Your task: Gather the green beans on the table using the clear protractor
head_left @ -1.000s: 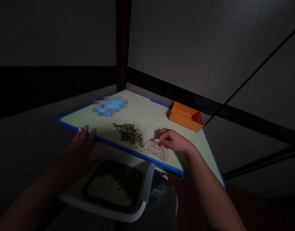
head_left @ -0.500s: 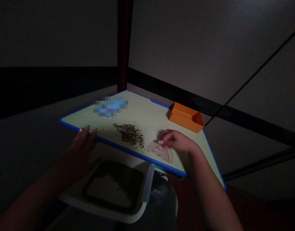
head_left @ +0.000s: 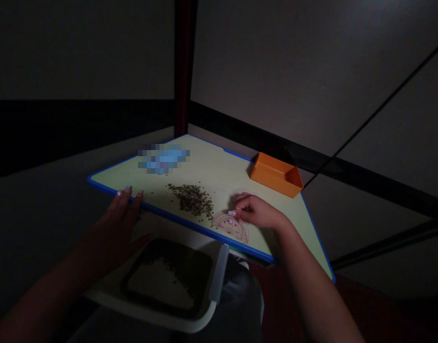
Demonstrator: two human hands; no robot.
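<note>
A clear protractor (head_left: 229,232) with reddish markings lies on or just over the pale board (head_left: 219,166). My right hand (head_left: 253,209) is closed, thumb and fingers pinched at its upper part, which the fingers partly cover. Left of the protractor, almost touching it, is a loose pile of small greenish-brown grains (head_left: 192,199); what kind they are I cannot make out. My left hand (head_left: 117,219) holds nothing; its fingers are apart, with the tips on the board's blue front edge and the thumb near the rim of a plastic box (head_left: 190,325). More dark grains lie inside that box.
An orange open tray (head_left: 276,178) stands at the board's back right. A pixelated blue item (head_left: 165,159) lies at the back left. Walls close in behind the board, and the plastic box sits below its front edge, over my lap.
My right hand has slid a little to the left, and the protractor has shifted left with it toward the grain pile. My left hand stays where it was.
</note>
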